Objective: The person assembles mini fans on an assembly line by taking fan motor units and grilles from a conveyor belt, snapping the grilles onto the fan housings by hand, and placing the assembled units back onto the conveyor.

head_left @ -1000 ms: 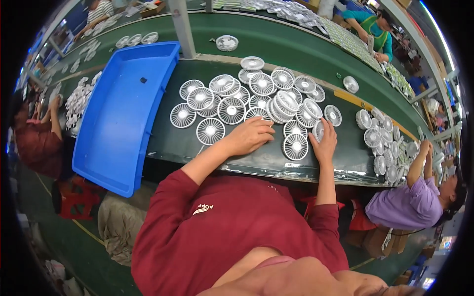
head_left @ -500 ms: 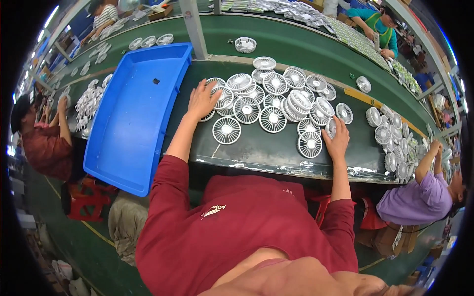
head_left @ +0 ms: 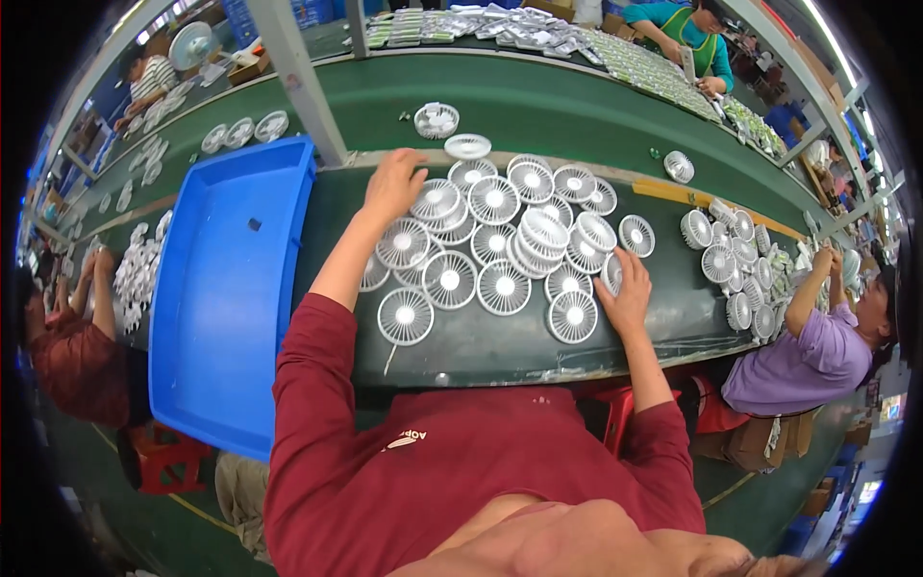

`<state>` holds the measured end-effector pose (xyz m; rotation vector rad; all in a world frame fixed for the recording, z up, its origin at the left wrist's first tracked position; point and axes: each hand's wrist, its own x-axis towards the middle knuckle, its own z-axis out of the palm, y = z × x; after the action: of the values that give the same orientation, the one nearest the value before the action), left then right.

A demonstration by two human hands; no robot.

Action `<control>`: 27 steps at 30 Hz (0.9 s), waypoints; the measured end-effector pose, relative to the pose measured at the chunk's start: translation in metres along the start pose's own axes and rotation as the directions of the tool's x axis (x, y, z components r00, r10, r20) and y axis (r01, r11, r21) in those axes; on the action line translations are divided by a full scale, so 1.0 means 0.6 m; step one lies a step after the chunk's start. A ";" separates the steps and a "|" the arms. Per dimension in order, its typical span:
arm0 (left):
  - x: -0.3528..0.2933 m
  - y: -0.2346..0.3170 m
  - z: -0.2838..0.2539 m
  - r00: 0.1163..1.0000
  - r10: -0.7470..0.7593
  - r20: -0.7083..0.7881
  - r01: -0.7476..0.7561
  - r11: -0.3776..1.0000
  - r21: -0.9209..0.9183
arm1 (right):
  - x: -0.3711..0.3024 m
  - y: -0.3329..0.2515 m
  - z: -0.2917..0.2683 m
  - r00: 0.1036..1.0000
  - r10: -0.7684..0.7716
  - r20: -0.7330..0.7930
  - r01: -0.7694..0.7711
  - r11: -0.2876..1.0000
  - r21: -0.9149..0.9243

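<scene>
Many round white fan grilles point(head_left: 449, 280) with radial spokes lie spread and partly stacked on the dark green table point(head_left: 452, 358). My left hand point(head_left: 392, 185) is over the far left edge of the spread, fingers apart and pointing right, with nothing visible in it. Nearest to it are a grille point(head_left: 436, 200) and, farther back, a tilted grille point(head_left: 467, 146). At the right edge of the spread, my right hand point(head_left: 627, 293) rests with fingers apart against a grille point(head_left: 611, 274), which it partly covers.
A blue tray point(head_left: 226, 317) with a small dark piece point(head_left: 254, 224) in it stands left. A metal post point(head_left: 306, 82) rises behind. Rightward lie piled fan heads point(head_left: 719, 262), beside a person in purple point(head_left: 803, 361). A green belt point(head_left: 558, 120) runs beyond, carrying a fan part point(head_left: 436, 120).
My left hand has lifted off the grilles at the left and moved toward the far edge. My right hand stays by the same grille. The whole view has shifted.
</scene>
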<state>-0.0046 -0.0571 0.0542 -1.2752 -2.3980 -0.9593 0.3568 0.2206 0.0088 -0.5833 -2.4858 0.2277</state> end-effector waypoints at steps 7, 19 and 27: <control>0.176 -0.046 0.099 0.997 -0.058 -0.042 0.066 0.975 0.213 | 0.023 -0.016 -0.016 0.997 0.049 0.056 -0.051 0.998 0.029; 0.212 -0.056 0.168 0.897 0.193 0.397 -0.107 0.968 -0.228 | 0.027 -0.013 -0.028 0.991 0.110 0.070 -0.114 0.991 0.063; 0.161 -0.024 0.117 0.906 0.223 0.360 -0.116 0.948 -0.295 | 0.018 -0.026 -0.032 0.993 0.109 0.052 -0.112 0.992 0.056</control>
<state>-0.0672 0.0450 0.0440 -1.9043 -2.4343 -1.0909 0.3541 0.2121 0.0346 -0.6994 -2.4870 0.3605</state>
